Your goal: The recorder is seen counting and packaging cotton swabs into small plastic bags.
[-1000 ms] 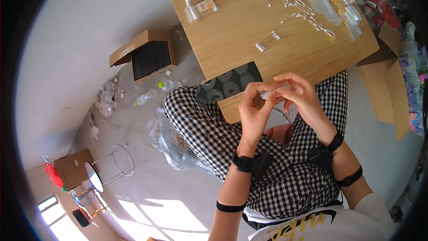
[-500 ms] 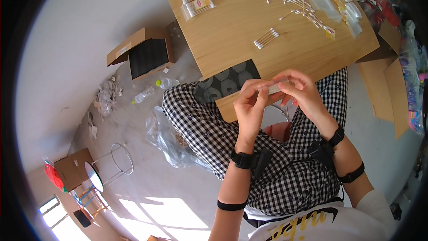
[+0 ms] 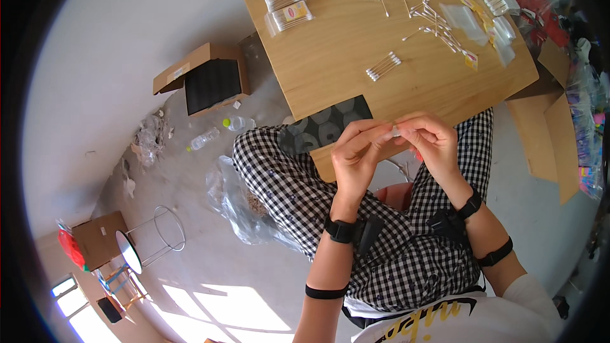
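1. Since the earlier frame, the left grip (image 3: 354,157) and right grip (image 3: 434,146) have drawn closer together, covering more of the pale bit (image 3: 396,131).
2. The bit sits pinched between both grips' fingertips; only a sliver shows.
3. Just left of the left grip: a dark sheet (image 3: 318,132).
4. Beyond the grips, on the counter (image 3: 337,44): aligned swabs (image 3: 384,67).
5. Farther beyond: packs (image 3: 293,15) leftward, loose swabs (image 3: 438,25) rightward.
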Demonstrator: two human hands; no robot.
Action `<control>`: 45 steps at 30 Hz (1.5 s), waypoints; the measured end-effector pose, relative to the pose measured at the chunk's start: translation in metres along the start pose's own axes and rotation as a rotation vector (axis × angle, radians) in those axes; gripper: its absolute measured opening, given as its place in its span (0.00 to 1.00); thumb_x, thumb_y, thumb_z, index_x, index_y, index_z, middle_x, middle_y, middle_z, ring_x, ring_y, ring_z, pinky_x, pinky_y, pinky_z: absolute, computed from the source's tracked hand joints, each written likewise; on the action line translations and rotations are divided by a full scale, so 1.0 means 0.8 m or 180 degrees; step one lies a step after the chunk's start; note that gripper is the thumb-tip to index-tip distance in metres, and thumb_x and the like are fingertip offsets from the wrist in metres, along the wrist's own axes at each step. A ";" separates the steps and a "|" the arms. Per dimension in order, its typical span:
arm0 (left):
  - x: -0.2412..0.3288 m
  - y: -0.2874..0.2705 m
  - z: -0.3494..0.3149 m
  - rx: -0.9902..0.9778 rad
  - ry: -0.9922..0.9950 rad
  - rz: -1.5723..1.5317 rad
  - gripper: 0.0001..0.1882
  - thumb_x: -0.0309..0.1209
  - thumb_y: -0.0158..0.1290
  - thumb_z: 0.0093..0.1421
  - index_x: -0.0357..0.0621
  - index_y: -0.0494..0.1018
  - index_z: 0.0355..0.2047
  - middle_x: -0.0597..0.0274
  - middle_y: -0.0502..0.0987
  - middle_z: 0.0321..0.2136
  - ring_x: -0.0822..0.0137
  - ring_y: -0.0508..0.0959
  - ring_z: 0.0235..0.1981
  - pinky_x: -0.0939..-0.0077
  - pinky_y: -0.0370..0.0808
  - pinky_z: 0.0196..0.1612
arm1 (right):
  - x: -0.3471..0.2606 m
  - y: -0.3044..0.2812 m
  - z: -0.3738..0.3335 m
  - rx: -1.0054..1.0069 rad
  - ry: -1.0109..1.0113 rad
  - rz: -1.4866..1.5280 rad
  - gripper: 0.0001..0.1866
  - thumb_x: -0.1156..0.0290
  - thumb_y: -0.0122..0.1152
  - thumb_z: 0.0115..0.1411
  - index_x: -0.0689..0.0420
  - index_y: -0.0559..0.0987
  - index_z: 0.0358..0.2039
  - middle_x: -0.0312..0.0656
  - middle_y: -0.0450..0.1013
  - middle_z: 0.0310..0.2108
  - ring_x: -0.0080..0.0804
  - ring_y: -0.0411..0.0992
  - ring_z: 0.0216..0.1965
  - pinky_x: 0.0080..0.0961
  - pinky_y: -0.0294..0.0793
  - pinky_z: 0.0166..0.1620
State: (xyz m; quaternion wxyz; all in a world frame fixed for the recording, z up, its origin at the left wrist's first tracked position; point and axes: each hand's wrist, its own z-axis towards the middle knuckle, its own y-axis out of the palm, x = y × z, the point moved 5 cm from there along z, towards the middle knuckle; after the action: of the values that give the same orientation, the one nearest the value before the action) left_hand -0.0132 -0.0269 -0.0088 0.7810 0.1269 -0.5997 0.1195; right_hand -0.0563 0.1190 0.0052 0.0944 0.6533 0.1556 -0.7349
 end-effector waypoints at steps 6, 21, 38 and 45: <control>0.006 0.004 -0.005 -0.0107 0.0215 0.0225 0.07 0.19 0.59 0.50 0.40 0.80 0.31 0.60 0.78 0.31 0.69 0.77 0.33 0.80 0.73 0.34 | -0.006 -0.007 -0.006 0.0132 -0.0257 0.0079 0.04 0.81 0.58 0.56 0.66 0.78 0.32 0.44 0.74 0.34 0.27 0.75 0.33 0.20 0.80 0.35; -0.004 0.014 -0.013 -0.0095 0.0571 0.0816 0.08 0.19 0.57 0.50 0.40 0.80 0.32 0.61 0.78 0.32 0.67 0.76 0.34 0.78 0.73 0.36 | 0.030 -0.019 -0.006 0.0300 0.0142 0.0206 0.04 0.80 0.57 0.56 0.65 0.78 0.32 0.41 0.75 0.32 0.25 0.75 0.33 0.18 0.76 0.38; -0.019 0.023 -0.036 -0.0806 -0.1087 -0.0808 0.13 0.26 0.61 0.49 0.36 0.74 0.36 0.63 0.76 0.28 0.75 0.74 0.29 0.81 0.70 0.34 | -0.012 -0.030 -0.007 0.0389 0.0358 0.0091 0.07 0.70 0.57 0.60 0.60 0.73 0.33 0.33 0.71 0.29 0.16 0.68 0.31 0.11 0.67 0.32; -0.012 0.024 -0.038 -0.1179 -0.1309 -0.1116 0.15 0.23 0.61 0.49 0.34 0.73 0.39 0.65 0.76 0.32 0.76 0.74 0.35 0.81 0.71 0.41 | -0.031 -0.021 -0.002 0.0175 -0.0041 -0.0586 0.07 0.72 0.56 0.60 0.60 0.71 0.27 0.32 0.70 0.21 0.12 0.67 0.21 0.09 0.64 0.25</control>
State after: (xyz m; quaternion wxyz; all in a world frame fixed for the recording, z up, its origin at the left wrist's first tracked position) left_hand 0.0056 0.0009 -0.0246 0.6620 0.1054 -0.7255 -0.1561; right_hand -0.0573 0.1339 0.0316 0.0096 0.6339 0.1941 -0.7486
